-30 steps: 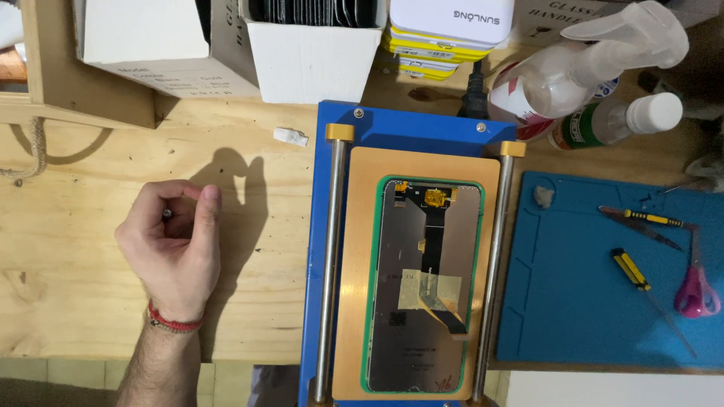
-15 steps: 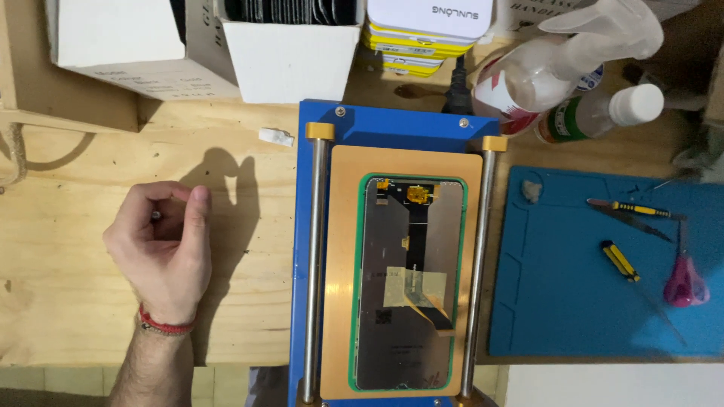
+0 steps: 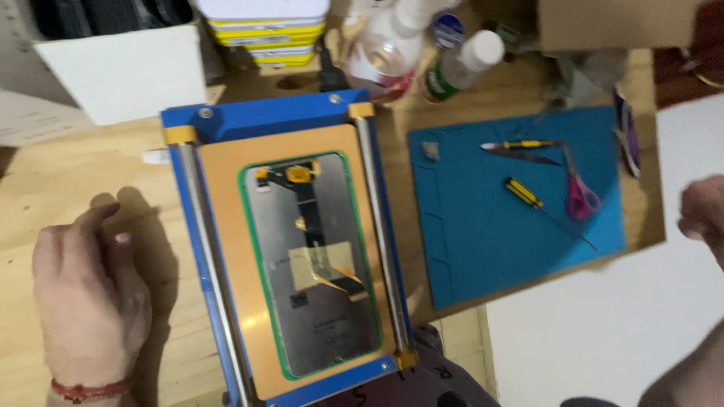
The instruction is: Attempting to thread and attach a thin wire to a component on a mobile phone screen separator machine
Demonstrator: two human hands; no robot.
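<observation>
Since half a second ago the view has swung right and tilted, so the blue mat and the table edge now fill the right side, and the left hand (image 3: 87,298) has loosened from a pinched, half-closed pose into a flatter one resting on the wooden table (image 3: 68,173). Its fingers lie relaxed and slightly curled, holding nothing, with a red string bracelet (image 3: 83,390) at the wrist. Just right of that hand sits the blue fixture (image 3: 260,113) with its orange pad and two metal rails; a phone screen (image 3: 313,264) lies face down in the green frame at its middle, flex cable and yellow tape showing. The right hand (image 3: 703,211) has come into view at the right edge, past the mat, well apart from everything; it is blurred and cut off, so I cannot tell whether its fingers are open or closed. On the mat (image 3: 490,234) lie a screwdriver (image 3: 528,196), pink scissors (image 3: 579,188) and tweezers (image 3: 520,154). Bottles (image 3: 460,64) and boxes (image 3: 260,26) stand behind.
</observation>
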